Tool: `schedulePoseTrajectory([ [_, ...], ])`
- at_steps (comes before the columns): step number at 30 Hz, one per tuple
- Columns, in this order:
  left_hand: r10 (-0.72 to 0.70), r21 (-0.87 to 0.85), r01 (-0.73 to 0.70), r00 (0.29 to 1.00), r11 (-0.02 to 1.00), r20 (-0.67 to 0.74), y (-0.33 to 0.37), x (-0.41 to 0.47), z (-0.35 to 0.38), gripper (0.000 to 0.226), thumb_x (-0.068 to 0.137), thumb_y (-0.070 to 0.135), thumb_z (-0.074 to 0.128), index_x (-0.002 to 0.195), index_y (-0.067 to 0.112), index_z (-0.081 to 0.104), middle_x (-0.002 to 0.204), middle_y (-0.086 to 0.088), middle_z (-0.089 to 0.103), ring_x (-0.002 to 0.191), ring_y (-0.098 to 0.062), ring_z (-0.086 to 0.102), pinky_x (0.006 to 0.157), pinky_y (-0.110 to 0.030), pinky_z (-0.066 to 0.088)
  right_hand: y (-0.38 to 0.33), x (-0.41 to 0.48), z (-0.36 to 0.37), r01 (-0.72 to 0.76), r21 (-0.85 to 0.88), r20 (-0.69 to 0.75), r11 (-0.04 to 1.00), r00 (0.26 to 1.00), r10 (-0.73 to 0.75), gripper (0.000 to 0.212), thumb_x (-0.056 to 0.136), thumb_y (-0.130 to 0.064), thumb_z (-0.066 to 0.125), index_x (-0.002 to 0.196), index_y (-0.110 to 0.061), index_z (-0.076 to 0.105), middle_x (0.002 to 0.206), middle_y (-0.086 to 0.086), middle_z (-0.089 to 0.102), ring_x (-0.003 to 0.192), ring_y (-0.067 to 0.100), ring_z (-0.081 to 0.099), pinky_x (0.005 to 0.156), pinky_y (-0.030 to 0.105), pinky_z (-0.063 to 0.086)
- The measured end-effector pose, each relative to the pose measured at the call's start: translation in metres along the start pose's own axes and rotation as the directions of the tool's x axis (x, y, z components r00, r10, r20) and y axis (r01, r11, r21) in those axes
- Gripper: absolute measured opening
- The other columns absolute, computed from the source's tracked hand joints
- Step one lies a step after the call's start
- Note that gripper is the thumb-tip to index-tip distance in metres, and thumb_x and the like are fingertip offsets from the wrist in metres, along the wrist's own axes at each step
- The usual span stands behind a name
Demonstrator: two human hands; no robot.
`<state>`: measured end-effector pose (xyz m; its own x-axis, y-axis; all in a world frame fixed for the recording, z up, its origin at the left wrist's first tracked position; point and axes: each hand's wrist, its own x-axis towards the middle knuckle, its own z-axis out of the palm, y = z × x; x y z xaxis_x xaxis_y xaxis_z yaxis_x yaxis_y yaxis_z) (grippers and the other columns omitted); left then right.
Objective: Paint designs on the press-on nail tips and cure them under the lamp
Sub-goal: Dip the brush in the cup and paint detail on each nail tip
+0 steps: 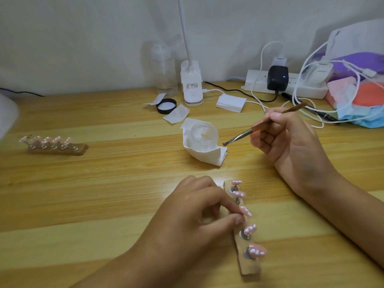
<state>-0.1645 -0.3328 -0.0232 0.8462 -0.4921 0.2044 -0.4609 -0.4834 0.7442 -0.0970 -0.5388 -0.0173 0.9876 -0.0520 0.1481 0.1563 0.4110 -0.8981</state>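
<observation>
Your tabletop [104, 183] carries 2 racks. The far holder strip [58, 146] sits well apart to your left, likely parked out of the way. Your left hand [193, 208] curls its fingers onto the near holder strip [247, 265], pinching at the middle stand, I judge to steady it. Your right hand [291, 146] grips the brush [245, 135] pen-fashion, with its bristles just beside the open gel jar [204, 135]. The jar sits on folded tissue [209, 155], probably against drips. The 5 pink nail tips [256, 251] with white dabs stand along the near strip.

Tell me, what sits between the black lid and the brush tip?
In the head view: a white pad, then the open jar on folded tissue.
</observation>
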Motion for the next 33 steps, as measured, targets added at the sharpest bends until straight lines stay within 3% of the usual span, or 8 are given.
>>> schedulePoseTrajectory([
  [9, 0.12, 0.088, -0.125, 0.991, 0.988, 0.059, -0.001, -0.0083, -0.0074, 0.013, 0.083, 0.041, 0.068, 0.09, 0.035, 0.076, 0.073, 0.016, 0.052, 0.076, -0.001, 0.049, 0.067, -0.006, 0.033, 0.0012, 0.0014, -0.0005, 0.001, -0.004, -0.029, 1.0, 1.0, -0.002, 0.013, 0.086, -0.017, 0.052, 0.076, -0.019, 0.06, 0.064, 0.001, 0.068, 0.062, 0.014, 0.065, 0.061, 0.023, 0.053],
  [12, 0.148, 0.12, -0.156, 0.986, 0.981, 0.075, 0.0001, -0.0097, -0.0055, 0.016, 0.083, 0.045, 0.065, 0.093, 0.038, 0.076, 0.075, 0.015, 0.059, 0.075, -0.002, 0.051, 0.063, -0.016, 0.043, 0.0015, 0.0018, -0.0006, -0.001, -0.02, -0.033, 1.0, 0.999, 0.001, 0.009, 0.085, -0.018, 0.052, 0.078, -0.018, 0.058, 0.065, 0.002, 0.068, 0.061, 0.014, 0.064, 0.061, 0.023, 0.053],
  [14, 0.129, 0.102, -0.137, 0.988, 0.985, 0.08, 0.0008, -0.0093, -0.0053, 0.018, 0.081, 0.048, 0.065, 0.093, 0.04, 0.076, 0.076, 0.016, 0.061, 0.075, -0.002, 0.052, 0.063, -0.02, 0.045, 0.0013, 0.0015, -0.0005, -0.003, -0.029, -0.03, 1.0, 1.0, 0.002, 0.01, 0.087, -0.017, 0.051, 0.08, -0.017, 0.058, 0.065, 0.002, 0.068, 0.062, 0.015, 0.064, 0.061, 0.022, 0.053],
  [18, 0.069, 0.067, -0.078, 0.99, 0.995, 0.119, 0.0014, -0.0062, -0.0034, 0.02, 0.077, 0.053, 0.068, 0.09, 0.037, 0.069, 0.074, 0.02, 0.055, 0.079, -0.005, 0.05, 0.066, -0.012, 0.035, 0.002, 0.0005, 0.0002, 0.001, -0.042, -0.029, 0.999, 1.0, -0.003, 0.018, 0.096, -0.012, 0.046, 0.082, -0.017, 0.057, 0.066, 0.002, 0.068, 0.062, 0.014, 0.064, 0.062, 0.022, 0.053],
  [24, -0.014, -0.027, 0.018, 0.992, 0.999, 0.128, 0.0009, -0.0029, -0.0007, 0.025, 0.073, 0.057, 0.065, 0.091, 0.04, 0.064, 0.067, 0.024, 0.055, 0.083, -0.004, 0.05, 0.064, -0.011, 0.033, 0.0017, 0.0016, 0.0001, -0.004, -0.03, -0.028, 1.0, 1.0, 0.003, 0.01, 0.088, -0.018, 0.052, 0.08, -0.019, 0.06, 0.066, 0.001, 0.067, 0.063, 0.013, 0.064, 0.061, 0.022, 0.053],
  [28, -0.004, -0.078, 0.016, 0.988, 0.997, 0.156, 0.0002, -0.0034, -0.0037, 0.025, 0.075, 0.058, 0.063, 0.089, 0.036, 0.065, 0.071, 0.024, 0.057, 0.087, -0.006, 0.053, 0.068, -0.008, 0.035, 0.0003, 0.0031, 0.0001, -0.008, 0.001, -0.072, 1.0, 0.997, 0.008, 0.03, 0.091, -0.018, 0.053, 0.066, -0.024, 0.068, 0.063, -0.001, 0.066, 0.06, 0.011, 0.063, 0.06, 0.021, 0.052],
  [33, -0.015, -0.098, 0.033, 0.984, 0.995, 0.176, 0.0005, -0.0036, -0.009, 0.022, 0.078, 0.051, 0.067, 0.089, 0.032, 0.067, 0.076, 0.03, 0.061, 0.088, -0.005, 0.055, 0.069, -0.006, 0.037, -0.0004, 0.0044, -0.0018, -0.006, 0.066, -0.139, 0.998, 0.99, 0.015, 0.021, 0.099, -0.013, 0.049, 0.08, -0.015, 0.057, 0.062, -0.002, 0.064, 0.059, 0.009, 0.062, 0.058, 0.02, 0.051],
])
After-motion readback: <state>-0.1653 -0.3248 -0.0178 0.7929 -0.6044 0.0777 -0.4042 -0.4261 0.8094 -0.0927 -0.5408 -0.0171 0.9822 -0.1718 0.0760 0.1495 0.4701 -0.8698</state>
